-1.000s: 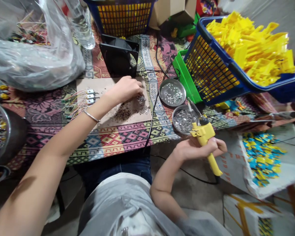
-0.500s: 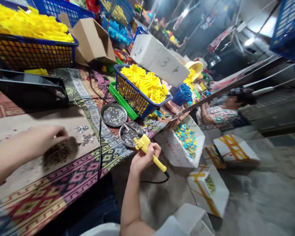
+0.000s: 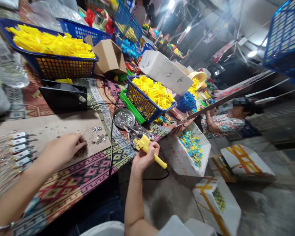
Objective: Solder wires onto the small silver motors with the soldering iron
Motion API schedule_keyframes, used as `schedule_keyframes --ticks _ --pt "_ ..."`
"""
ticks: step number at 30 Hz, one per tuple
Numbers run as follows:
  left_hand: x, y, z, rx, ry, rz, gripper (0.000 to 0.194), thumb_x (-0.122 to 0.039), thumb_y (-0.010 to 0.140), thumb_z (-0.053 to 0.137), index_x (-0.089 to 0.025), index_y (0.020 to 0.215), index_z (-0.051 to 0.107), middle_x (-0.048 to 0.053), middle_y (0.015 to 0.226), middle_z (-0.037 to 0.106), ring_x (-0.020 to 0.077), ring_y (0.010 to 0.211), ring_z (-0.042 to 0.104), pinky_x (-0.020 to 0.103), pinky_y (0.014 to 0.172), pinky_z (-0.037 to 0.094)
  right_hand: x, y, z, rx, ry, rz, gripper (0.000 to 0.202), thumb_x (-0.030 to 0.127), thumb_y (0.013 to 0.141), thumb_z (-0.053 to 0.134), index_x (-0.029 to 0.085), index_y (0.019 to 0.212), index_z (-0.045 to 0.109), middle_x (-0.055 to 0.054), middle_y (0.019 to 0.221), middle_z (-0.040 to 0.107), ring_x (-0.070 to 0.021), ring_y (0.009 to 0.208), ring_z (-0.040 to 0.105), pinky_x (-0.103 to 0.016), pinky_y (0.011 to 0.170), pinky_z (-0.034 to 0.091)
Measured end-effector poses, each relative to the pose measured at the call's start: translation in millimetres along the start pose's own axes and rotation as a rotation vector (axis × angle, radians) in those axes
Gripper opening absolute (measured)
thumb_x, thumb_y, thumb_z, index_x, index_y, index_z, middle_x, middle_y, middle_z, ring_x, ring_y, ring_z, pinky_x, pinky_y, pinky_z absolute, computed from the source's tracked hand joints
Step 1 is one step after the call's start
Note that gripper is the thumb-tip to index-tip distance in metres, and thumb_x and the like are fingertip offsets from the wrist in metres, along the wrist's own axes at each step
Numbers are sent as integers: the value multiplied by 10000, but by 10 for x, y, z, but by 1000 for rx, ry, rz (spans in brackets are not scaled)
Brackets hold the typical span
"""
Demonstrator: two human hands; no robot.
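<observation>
My right hand [image 3: 146, 155] is wrapped round a yellow electric screwdriver-like tool [image 3: 144, 143], whose dark tip points over a metal dish of small parts [image 3: 134, 139]. My left hand [image 3: 70, 147] rests low over a cardboard sheet [image 3: 64, 123], its fingers curled and pressed together; whatever they hold is hidden. Small silvery pieces [image 3: 99, 138] lie on the sheet just right of that hand. Behind the first dish sits a round metal dish [image 3: 124, 118] with a few shiny bits. Several wired white parts [image 3: 21, 149] lie in a row at the left.
Blue baskets of yellow pieces [image 3: 152, 113] [image 3: 64, 67] and a black tray [image 3: 64, 96] stand on the patterned cloth [image 3: 88, 170]. Foam boxes [image 3: 206, 157] are on the floor at the right. Another person [image 3: 223, 124] sits beyond.
The camera view has shifted left, bringing the wired parts into sight. My left hand is lower in the picture and clearer. My right hand still holds the yellow tool.
</observation>
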State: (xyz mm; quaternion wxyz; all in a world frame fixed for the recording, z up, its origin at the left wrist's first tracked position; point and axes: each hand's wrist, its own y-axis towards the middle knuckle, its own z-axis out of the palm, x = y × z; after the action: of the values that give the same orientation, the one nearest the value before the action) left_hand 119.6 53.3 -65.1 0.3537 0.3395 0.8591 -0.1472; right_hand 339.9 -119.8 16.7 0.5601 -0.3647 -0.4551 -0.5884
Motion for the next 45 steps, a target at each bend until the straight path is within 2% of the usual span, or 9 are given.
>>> schedule_keyframes --ticks 2,5,9,15,21,27,33,36,45 --pt "-275 -73 -98 10 224 -131 220 -370 937 573 -263 791 699 58 848 740 305 785 683 335 669 341 4 4 9 20 -16 -37 248 430 795 602 263 873 435 49 824 410 -92 671 467 -217 564 433" --pt "-605 -144 -223 75 315 -178 230 -365 985 578 -226 864 714 97 925 771 333 883 721 337 682 415 -8 13 -4 26 8 -95 233 405 757 594 263 855 438 40 814 381 -109 698 462 -237 590 435" --pt "-775 -171 -253 51 358 -165 131 -289 1017 641 -192 1026 728 114 1075 772 321 998 726 348 775 492 -80 33 -2 1 -46 -165 185 389 754 525 269 820 399 31 807 310 -127 693 417 -269 599 424" --pt "-881 -180 -165 -20 304 -112 165 -235 1056 641 -217 1163 765 82 1090 715 268 995 701 344 825 505 -157 84 53 -9 -37 -180 172 368 754 524 275 789 383 18 838 282 -139 729 396 -303 667 455" --pt "-859 -121 -44 -21 273 -39 145 -231 1052 649 -201 1079 789 80 1061 733 259 997 693 363 878 518 -222 150 64 -28 -104 -181 221 426 757 522 283 779 354 11 841 263 -158 759 404 -348 724 485" --pt "-809 -119 -27 -93 112 -103 156 -185 1061 610 -205 1062 765 73 1046 781 244 1002 705 374 900 538 -262 173 52 1 -77 -152 215 390 770 520 277 785 338 14 849 236 -145 753 388 -328 721 478" --pt "-853 -96 13 -62 -22 -115 192 -142 1042 602 -151 1194 719 105 1165 781 231 1065 726 378 983 552 -264 198 23 9 -144 -152 234 436 799 488 278 799 315 2 874 237 -156 772 387 -342 704 477" --pt "-855 -90 16 -68 -50 -98 205 -154 1033 600 -167 1180 742 88 1195 788 229 1103 727 381 1014 543 -267 210 6 15 -143 -150 259 465 816 490 280 811 309 4 884 222 -157 776 396 -344 701 480" --pt "-856 -83 29 -68 -120 -120 236 -100 965 626 -131 1168 743 71 1002 781 179 878 698 313 829 515 -254 195 -8 31 -2 -143 156 294 778 516 269 762 363 3 859 263 -133 770 382 -303 702 461"
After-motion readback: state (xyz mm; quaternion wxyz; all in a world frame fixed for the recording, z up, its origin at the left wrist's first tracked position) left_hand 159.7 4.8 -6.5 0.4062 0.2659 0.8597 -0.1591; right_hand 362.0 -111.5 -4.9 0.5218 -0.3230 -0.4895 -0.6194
